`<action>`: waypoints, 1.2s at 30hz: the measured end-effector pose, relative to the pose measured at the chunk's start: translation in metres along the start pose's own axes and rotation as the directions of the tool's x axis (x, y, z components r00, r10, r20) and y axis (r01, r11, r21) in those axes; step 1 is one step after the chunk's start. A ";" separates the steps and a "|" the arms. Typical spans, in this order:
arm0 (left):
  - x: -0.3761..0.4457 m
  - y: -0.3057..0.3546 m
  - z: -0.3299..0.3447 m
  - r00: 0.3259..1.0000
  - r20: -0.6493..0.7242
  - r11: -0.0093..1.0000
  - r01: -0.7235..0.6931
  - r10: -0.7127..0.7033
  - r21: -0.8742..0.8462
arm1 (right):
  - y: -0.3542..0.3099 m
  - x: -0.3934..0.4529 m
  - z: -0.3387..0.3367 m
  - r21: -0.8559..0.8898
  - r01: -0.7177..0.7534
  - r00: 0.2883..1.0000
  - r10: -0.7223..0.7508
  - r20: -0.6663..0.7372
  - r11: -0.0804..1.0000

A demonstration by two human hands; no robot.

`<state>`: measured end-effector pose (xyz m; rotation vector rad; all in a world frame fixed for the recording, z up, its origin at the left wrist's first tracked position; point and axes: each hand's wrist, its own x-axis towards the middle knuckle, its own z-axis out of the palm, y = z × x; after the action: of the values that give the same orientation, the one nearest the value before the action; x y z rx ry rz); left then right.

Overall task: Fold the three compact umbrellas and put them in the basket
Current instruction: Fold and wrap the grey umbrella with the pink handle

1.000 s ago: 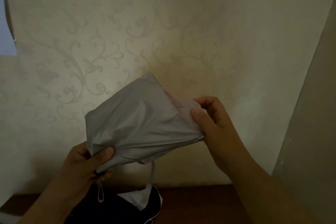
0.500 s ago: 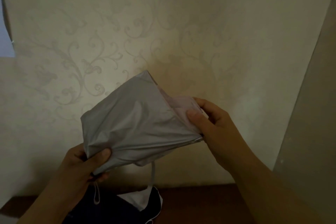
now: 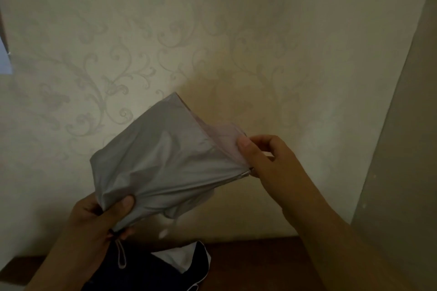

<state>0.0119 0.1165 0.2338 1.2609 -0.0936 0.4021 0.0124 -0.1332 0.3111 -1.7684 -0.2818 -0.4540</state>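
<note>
Grey umbrella (image 3: 163,168) held up before patterned wall (image 3: 212,42).
Left hand (image 3: 99,217) grips its lower end; right hand (image 3: 264,160) pinches the canopy's far edge.

My only view is the head camera, tilted forward and slightly down, sitting close to the patterned wall (image 3: 165,42). The wall fills nearly everything; below it a strip of brown floor (image 3: 255,257) shows, and my forearms enter from the bottom edge.

A home room: scroll-patterned wallpaper (image 3: 118,82) above a wooden surface (image 3: 255,260).
</note>
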 end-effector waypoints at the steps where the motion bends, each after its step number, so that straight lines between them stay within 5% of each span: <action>1: 0.000 0.000 0.001 1.000 0.000 1.000 0.000 0.000 -0.001 | -0.002 0.000 -0.001 0.005 -0.013 1.000 0.013 0.027 1.000; 10: -0.001 -0.005 0.001 1.000 -0.007 0.999 -0.006 0.006 -0.042 | -0.010 0.002 -0.004 0.131 0.038 0.987 -0.057 0.149 0.991; 18: -0.003 -0.005 -0.001 1.000 0.009 0.998 0.010 -0.009 -0.064 | -0.006 0.003 -0.003 0.044 -0.074 0.974 0.063 0.220 0.996; 28: -0.005 -0.001 0.004 1.000 0.029 0.998 0.007 -0.005 -0.059 | -0.008 -0.002 0.004 0.037 0.111 0.993 -0.112 0.028 0.993; 30: -0.005 0.001 0.005 1.000 0.008 0.999 0.015 -0.015 -0.029 | -0.005 0.000 0.001 0.046 0.042 0.999 -0.042 -0.002 0.998; 33: -0.005 0.002 0.008 0.998 -0.028 0.999 0.053 -0.053 -0.013 | 0.014 0.002 -0.001 0.220 -0.305 0.940 0.331 -0.089 0.927; 36: -0.005 -0.003 0.013 0.994 -0.078 0.997 0.081 -0.081 0.008 | 0.031 -0.014 0.012 0.256 -0.516 0.855 0.510 0.095 0.818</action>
<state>0.0101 0.1022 0.2338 1.2538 0.0262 0.3817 0.0146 -0.1282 0.2749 -1.4973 0.1232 0.0006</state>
